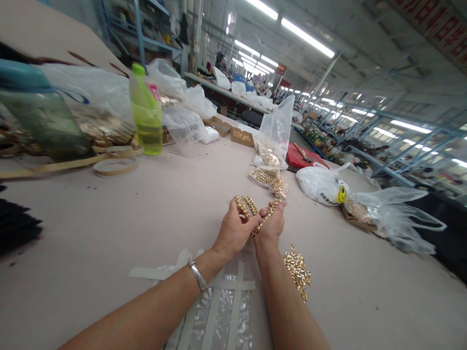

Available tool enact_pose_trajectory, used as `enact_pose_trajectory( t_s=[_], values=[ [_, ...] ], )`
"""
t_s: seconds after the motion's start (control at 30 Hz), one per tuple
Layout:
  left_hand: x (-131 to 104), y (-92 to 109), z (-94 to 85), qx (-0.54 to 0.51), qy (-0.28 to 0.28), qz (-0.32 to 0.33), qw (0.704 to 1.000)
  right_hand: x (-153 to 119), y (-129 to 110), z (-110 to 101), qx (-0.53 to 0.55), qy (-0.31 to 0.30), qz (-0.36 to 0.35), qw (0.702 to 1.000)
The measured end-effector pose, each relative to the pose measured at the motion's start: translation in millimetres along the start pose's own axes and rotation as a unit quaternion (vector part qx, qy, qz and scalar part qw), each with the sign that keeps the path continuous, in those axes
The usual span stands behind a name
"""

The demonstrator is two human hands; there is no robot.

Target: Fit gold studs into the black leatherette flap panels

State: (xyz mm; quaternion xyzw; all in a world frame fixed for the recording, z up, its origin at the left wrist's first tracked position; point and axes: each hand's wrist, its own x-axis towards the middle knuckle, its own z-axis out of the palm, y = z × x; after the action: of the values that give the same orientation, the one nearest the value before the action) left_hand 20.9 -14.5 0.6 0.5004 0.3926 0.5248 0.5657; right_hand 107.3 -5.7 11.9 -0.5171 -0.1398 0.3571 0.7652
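Note:
My left hand [233, 231] is closed around part of a gold beaded chain [251, 205], its thumb reaching across toward the other hand. Touching it on the right, my right hand [270, 224] holds another stretch of gold chain between palm and fingers. Just beyond the hands lie bagged gold chains [264, 176]. To the right of my right forearm is a loose pile of small gold pieces [297, 272]. Beneath my forearms, a clear plastic sheet with pale strips [222, 311] lies on the table [175, 209].
A green bottle [146, 116], a large jar [44, 116] and tape rolls [116, 165] stand at the left. Small boxes [242, 137] sit farther back. On the right are a white bag [321, 183], a red cloth [299, 154] and a clear bag [394, 214].

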Motion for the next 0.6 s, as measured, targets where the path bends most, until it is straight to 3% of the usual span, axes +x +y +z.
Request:
enact_pose_trajectory(
  t_s=[0.23, 0.47, 0.53, 0.6],
  values=[
    [5, -3, 0.7, -0.076, 0.012, -0.064, 0.995, 6, -11, -4, 0.024, -0.048, 0.054, 0.997],
    [23, 15, -14.1, -0.154, 0.008, -0.114, 0.981, 4, -13, -7, -0.071, -0.157, 0.052, 0.984],
    [25, 20, -18.5, -0.156, -0.004, -0.113, 0.981, -1, -12, -6, -0.122, -0.179, 0.011, 0.976],
    [25, 23, -21.4, -0.144, -0.018, -0.107, 0.984, -8, -12, -5, -0.218, -0.205, -0.079, 0.951]
  ],
)
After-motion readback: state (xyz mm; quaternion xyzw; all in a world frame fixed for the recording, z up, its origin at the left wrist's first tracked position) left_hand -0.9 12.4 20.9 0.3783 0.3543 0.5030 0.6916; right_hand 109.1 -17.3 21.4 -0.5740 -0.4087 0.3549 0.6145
